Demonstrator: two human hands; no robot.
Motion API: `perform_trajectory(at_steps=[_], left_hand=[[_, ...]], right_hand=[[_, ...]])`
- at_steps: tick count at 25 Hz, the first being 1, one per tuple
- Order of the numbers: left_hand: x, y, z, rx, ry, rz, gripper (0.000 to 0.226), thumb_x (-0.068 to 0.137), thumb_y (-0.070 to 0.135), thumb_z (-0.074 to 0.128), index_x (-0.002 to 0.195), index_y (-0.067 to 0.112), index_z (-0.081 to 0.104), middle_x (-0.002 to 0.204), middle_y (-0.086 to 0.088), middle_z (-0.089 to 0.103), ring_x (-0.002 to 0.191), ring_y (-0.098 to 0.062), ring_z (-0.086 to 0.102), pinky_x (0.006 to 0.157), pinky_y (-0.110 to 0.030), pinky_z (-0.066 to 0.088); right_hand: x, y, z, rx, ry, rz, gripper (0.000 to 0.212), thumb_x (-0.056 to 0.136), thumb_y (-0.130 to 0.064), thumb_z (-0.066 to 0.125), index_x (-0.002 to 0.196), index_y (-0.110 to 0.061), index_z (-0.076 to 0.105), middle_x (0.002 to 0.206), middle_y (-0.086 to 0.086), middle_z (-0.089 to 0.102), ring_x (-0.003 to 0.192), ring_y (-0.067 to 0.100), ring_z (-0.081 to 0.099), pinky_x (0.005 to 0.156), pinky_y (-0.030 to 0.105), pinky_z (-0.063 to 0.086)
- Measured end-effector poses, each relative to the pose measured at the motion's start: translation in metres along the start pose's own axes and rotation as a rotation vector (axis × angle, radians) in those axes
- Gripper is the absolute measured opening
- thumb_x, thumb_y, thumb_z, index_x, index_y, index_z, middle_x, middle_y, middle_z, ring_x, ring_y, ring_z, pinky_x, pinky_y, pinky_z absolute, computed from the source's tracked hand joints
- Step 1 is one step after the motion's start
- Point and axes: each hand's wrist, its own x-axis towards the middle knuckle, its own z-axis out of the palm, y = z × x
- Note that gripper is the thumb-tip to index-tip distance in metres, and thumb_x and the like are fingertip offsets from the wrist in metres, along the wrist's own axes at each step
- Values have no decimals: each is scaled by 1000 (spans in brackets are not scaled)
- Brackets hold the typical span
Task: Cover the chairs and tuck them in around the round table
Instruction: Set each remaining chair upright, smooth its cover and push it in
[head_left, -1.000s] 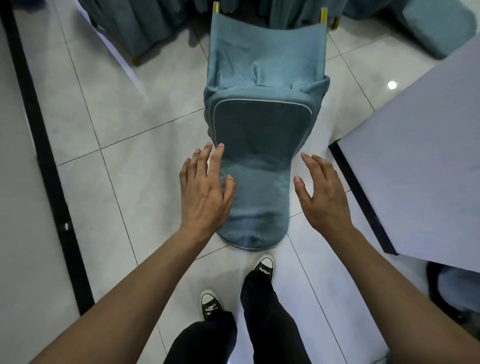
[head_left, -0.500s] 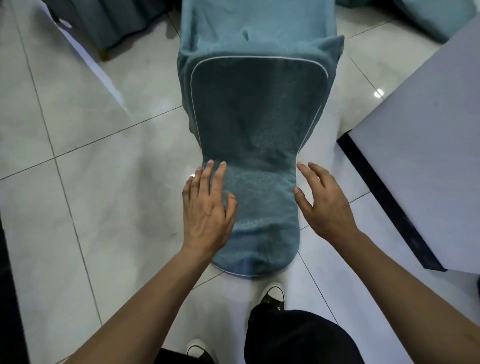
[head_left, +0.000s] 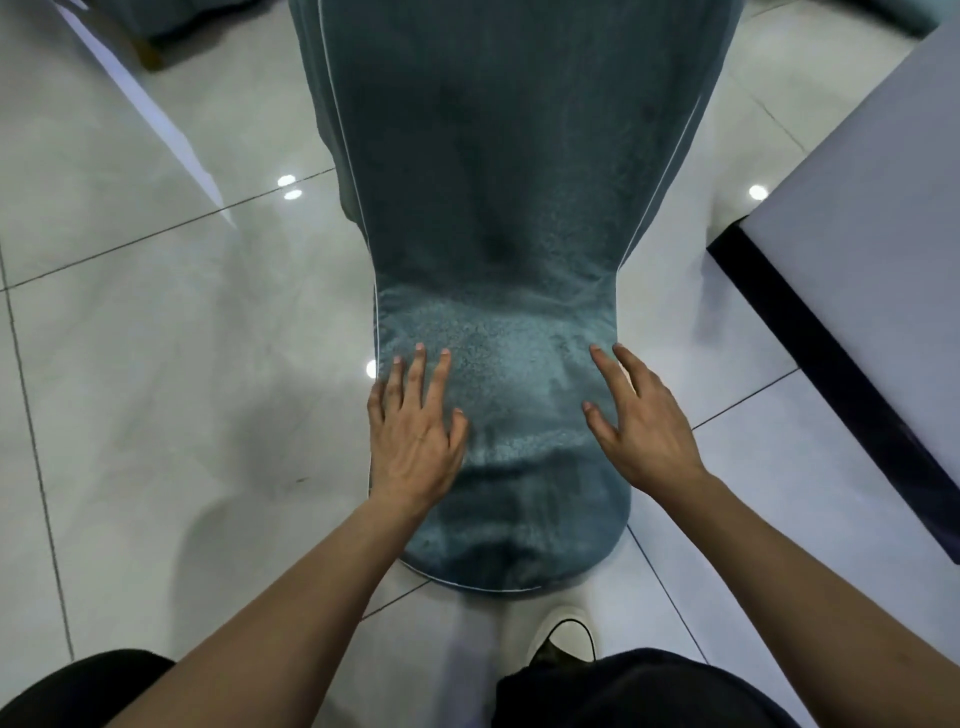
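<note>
1. Covered chair (head_left: 498, 218) fills centre to 12 o'clock; teal cover w/ white piping, backrest top nearest the person.
2. Left hand (head_left: 415, 436) lies flat on cover's left edge, fingers straight, gripping nothing. Right hand (head_left: 644, 431) at right edge, fingers spread, relaxed.
3. Count: 1 chair, 2 hands, 1 shoe (head_left: 566, 636) at 6 o'clock.
4. White table (head_left: 883, 249) at 3 o'clock, near chair, on tile floor (head_left: 156, 364).

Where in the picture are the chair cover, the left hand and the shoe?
chair cover (head_left: 498, 218): head view, middle of the teal fabric.
left hand (head_left: 415, 441): head view, back of the hand.
shoe (head_left: 563, 631): head view, white toe cap.
</note>
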Motion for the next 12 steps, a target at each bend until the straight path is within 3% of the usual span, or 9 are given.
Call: perform_trajectory(at_steps=[6, 12], left_hand=[[-9, -30, 60, 40, -112, -96, 73, 92, 63, 11, 157, 37, -8, 167, 0, -12, 153, -25, -14, 123, -55, 2], [-12, -59, 98, 57, -224, -153, 76, 93, 70, 14, 154, 40, -20, 163, 5, -29, 150, -26, -24, 119, -65, 0]], right_hand=[[-20, 19, 68, 12, -93, 21, 77, 97, -57, 43, 158, -37, 0, 166, 3, 12, 145, 29, 31, 118, 45, 29], [-34, 27, 107, 43, -154, 89, 84, 94, -59, 47, 157, -39, -5, 167, 2, 8, 148, 29, 26, 115, 45, 36]])
